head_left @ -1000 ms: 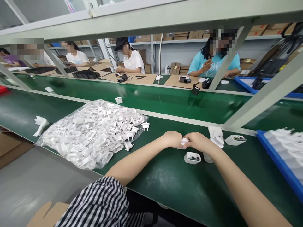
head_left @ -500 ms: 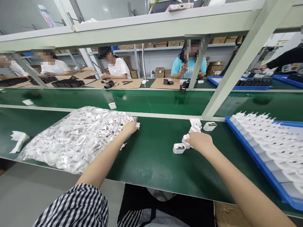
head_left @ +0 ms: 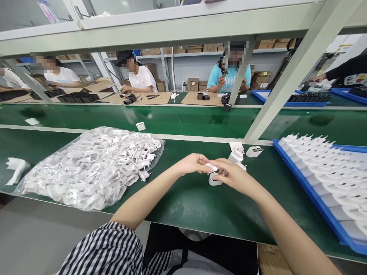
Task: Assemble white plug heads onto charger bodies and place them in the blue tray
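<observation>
Meeting above the green bench [head_left: 183, 206], the two hands work close together near its middle. The left hand [head_left: 195, 164] holds a small white plug part [head_left: 212, 167] with its fingers narrow. The right hand [head_left: 232, 172] reaches the same part from the other side, fingers curved and thumb lowered; whether it also grips the part cannot be told. Just below the fingers, a white charger case [head_left: 215, 181] stands on the bench, its top partly covered by the right hand.

Behind the right hand lies a group of white pieces [head_left: 236, 151], partly hidden by that hand. Just beside them, to the right, a second case [head_left: 254, 152] shows electronic parts in its mouth.

To the left, a clear plastic bag [head_left: 86, 168] filled with white plug parts lies on the bench, well apart from the hands. To the right, a blue tray [head_left: 308, 193] contains rows of white chargers [head_left: 329, 172] with pins upward.
</observation>
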Available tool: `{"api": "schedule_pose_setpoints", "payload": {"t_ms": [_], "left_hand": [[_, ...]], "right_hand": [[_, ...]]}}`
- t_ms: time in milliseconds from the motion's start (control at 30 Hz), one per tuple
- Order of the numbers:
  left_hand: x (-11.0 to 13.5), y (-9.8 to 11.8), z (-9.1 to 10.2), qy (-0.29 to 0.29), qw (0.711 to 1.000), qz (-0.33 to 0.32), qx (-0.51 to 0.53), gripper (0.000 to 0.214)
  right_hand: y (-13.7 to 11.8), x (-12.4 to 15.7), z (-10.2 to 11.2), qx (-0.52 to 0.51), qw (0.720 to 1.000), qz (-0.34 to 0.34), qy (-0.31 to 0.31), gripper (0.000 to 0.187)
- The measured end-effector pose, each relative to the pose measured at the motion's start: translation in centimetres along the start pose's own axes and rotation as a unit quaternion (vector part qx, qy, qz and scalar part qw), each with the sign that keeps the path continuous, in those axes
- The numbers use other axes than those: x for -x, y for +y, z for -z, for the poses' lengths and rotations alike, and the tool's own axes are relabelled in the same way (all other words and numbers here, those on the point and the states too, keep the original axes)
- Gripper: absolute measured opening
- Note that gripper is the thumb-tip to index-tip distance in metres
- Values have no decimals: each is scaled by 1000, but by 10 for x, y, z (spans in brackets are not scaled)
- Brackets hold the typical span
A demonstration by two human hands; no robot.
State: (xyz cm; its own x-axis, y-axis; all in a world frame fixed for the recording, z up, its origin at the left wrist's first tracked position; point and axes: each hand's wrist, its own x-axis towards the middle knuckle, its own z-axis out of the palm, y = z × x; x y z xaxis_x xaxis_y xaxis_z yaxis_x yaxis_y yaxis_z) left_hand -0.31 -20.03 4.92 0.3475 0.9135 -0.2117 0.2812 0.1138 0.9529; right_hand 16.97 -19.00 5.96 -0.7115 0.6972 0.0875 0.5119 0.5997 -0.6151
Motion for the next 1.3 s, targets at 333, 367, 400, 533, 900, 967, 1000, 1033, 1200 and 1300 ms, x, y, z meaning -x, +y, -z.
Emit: {"api": "schedule_pose_setpoints", "payload": {"t_ms": [333, 367, 400, 533, 900, 967, 1000, 1033, 1200, 1300], "left_hand": [[-2, -30, -39, 63, 955, -114, -265, 41], [-2, -35, -41, 76, 950, -113, -281, 38], [-1, -39, -42, 95, 946, -107, -291, 34], [2, -48, -28, 129, 939, -80, -309, 27], [17, -61, -16, 169, 951, -81, -246, 33], [16, -62, -16, 172, 951, -80, -244, 33], [16, -62, -16, 173, 951, -79, -242, 33], [16, -62, -16, 174, 952, -78, -241, 34], [19, -61, -16, 176, 940, -99, -274, 33], [21, -58, -15, 163, 934, -107, -299, 34]], "right_hand": [[22, -5, -11, -304, 933, -134, 139, 24], [23, -5, -14, -315, 929, -132, 145, 24], [24, -6, -18, -315, 928, -128, 151, 23], [25, -10, -38, -231, 954, -99, 162, 18], [29, -15, -79, -169, 968, -90, 163, 23], [28, -13, -80, -162, 966, -87, 181, 23], [27, -12, -81, -156, 966, -87, 185, 23], [26, -12, -81, -148, 968, -87, 185, 22], [25, -13, -78, -111, 979, -84, 151, 20], [26, -16, -71, -90, 986, -74, 122, 21]]}}
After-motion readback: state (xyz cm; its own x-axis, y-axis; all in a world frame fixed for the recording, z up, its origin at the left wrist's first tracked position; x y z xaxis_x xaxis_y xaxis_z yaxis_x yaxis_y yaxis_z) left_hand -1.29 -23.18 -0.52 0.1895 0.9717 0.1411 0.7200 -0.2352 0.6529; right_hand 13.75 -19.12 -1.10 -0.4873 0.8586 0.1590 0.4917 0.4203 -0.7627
